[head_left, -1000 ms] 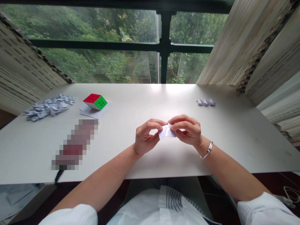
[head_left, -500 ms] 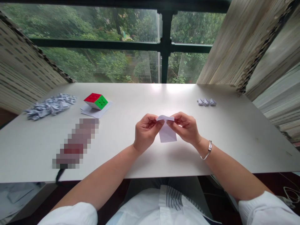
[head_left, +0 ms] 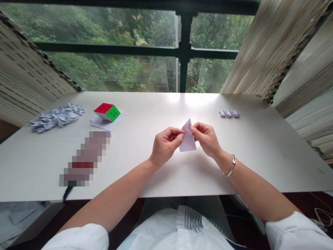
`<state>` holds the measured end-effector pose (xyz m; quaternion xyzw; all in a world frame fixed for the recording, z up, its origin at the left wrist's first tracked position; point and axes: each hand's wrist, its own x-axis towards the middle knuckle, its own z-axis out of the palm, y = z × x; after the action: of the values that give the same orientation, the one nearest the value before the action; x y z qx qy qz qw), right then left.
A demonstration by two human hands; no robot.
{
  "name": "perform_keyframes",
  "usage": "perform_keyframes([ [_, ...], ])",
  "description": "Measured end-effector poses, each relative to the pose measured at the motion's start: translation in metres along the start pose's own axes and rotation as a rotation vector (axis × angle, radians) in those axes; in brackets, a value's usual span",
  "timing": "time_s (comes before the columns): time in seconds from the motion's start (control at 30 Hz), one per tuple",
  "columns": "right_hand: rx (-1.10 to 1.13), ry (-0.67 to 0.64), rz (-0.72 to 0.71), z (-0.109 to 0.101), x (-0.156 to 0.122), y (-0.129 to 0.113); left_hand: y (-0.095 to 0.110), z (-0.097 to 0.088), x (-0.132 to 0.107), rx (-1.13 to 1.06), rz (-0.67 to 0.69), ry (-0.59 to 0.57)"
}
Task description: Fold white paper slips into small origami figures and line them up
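A small white sheet of paper [head_left: 187,141] is held up above the table, its top coming to a point and its lower edge straight. My left hand [head_left: 168,143] pinches its left edge between thumb and fingertips. On the opposite edge, near the point, my right hand [head_left: 206,137] grips it the same way, with a silver bracelet [head_left: 231,166] round the wrist. Some of the fingers behind the paper are hidden.
The white table [head_left: 145,104] reaches to the window. At left lie a heap of folded paper pieces [head_left: 58,118], a cube puzzle [head_left: 107,111] on white paper sheets [head_left: 99,123], and a blurred-out object [head_left: 85,158] with a dark strap. Several folded pieces [head_left: 229,114] sit at back right.
The paper's top edge, straight and folded over before, now rises to a point. Both hands have shifted their grip on it, the right one nearer the tip.
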<state>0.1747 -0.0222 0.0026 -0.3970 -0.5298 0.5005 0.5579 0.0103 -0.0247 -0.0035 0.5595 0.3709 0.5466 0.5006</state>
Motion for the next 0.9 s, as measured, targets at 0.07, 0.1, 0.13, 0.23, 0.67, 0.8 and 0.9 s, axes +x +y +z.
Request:
perform_keyframes([
  [0.07, -0.005, -0.03, -0.003, 0.0003, -0.0001, 0.0001, -0.0006, -0.0004, 0.0005, 0.023, -0.019, 0.008],
  [0.1, -0.011, -0.048, -0.008, 0.0006, -0.0001, 0.0002, -0.0006, -0.0005, 0.0007, 0.032, -0.021, 0.01],
  [0.13, -0.018, -0.061, -0.019, 0.001, -0.0001, 0.0005, -0.0006, -0.0006, 0.0009, 0.038, -0.017, 0.015],
  [0.23, -0.044, -0.05, -0.073, 0.0015, 0.0003, 0.0024, 0.0001, -0.0008, 0.0024, 0.013, 0.003, 0.042],
  [0.67, -0.209, 0.007, -0.172, 0.0067, -0.0058, 0.0086, 0.0039, -0.0041, 0.0086, -0.134, -0.17, -0.014],
  [0.8, -0.207, -0.006, -0.163, 0.0082, -0.0064, 0.0089, 0.0018, -0.0038, 0.0087, -0.17, -0.197, -0.018],
  [0.9, -0.213, -0.002, -0.149, 0.0077, -0.0062, 0.0091, 0.0028, -0.0039, 0.0095, -0.198, -0.259, -0.029],
])
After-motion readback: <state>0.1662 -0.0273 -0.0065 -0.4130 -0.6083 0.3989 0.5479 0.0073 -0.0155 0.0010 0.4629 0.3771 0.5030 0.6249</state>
